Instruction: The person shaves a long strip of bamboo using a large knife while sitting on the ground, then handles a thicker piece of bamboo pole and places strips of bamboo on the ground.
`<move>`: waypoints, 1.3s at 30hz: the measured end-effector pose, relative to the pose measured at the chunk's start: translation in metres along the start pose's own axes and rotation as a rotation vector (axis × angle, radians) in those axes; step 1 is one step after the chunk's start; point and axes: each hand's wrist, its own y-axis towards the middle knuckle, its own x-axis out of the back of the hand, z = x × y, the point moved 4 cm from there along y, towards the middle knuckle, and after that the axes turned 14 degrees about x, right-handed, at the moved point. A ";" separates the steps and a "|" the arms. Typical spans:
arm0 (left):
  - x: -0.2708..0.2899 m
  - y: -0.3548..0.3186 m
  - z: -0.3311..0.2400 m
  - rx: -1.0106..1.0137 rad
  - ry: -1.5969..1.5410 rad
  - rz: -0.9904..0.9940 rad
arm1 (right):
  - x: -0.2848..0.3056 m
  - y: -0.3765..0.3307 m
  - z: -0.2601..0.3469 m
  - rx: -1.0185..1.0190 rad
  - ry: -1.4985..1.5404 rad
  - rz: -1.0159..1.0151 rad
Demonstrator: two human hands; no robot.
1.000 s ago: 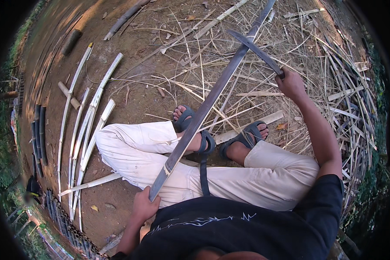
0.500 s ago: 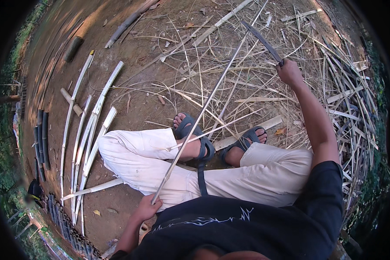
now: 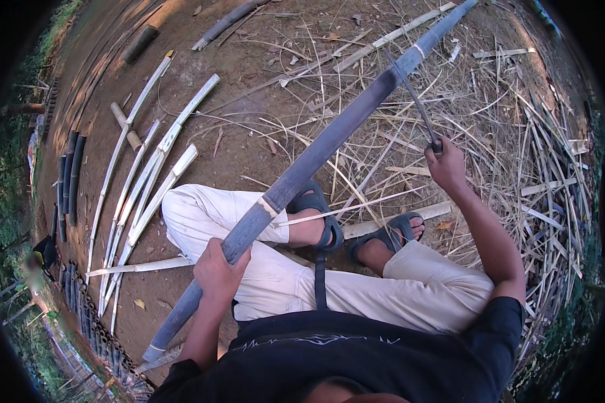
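Observation:
A long, dark-skinned split bamboo piece (image 3: 323, 151) slants from beside my left hip, over my left leg, to the far right. My left hand (image 3: 218, 274) is closed around its near part, below a pale node. In my right hand (image 3: 445, 164) is the handle of a machete (image 3: 417, 97). The machete's thin dark blade points away and to the left, and its tip end meets the bamboo's right edge near the far node. Whether the blade bites into the bamboo or only touches it, I cannot tell. Both my feet, in dark sandals, rest on the ground beyond the bamboo's near half.
Pale split bamboo strips (image 3: 167, 141) lie fanned out at the left, near a short brown stick (image 3: 126, 126). Dark bamboo lengths (image 3: 76, 178) lie farther left. Thin shavings (image 3: 376, 151) litter the ground ahead. A heap of splints (image 3: 551, 201) spreads along the right side.
The bamboo has turned from its narrow edge to its broad dark face. My left hand has moved up and farther along it. My right hand has come lower, bringing the blade to the bamboo.

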 end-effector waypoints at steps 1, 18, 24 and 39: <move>-0.001 0.005 -0.016 -0.019 -0.017 -0.004 | 0.001 -0.001 0.020 0.054 0.029 0.043; -0.072 0.023 -0.041 0.103 -0.525 1.038 | -0.046 -0.057 0.154 0.718 -0.265 0.564; -0.079 0.013 -0.038 0.271 -0.547 1.068 | 0.006 -0.008 0.080 0.199 -0.227 0.438; -0.047 -0.016 0.004 0.451 -0.472 1.075 | 0.035 0.019 0.011 0.107 -0.238 0.252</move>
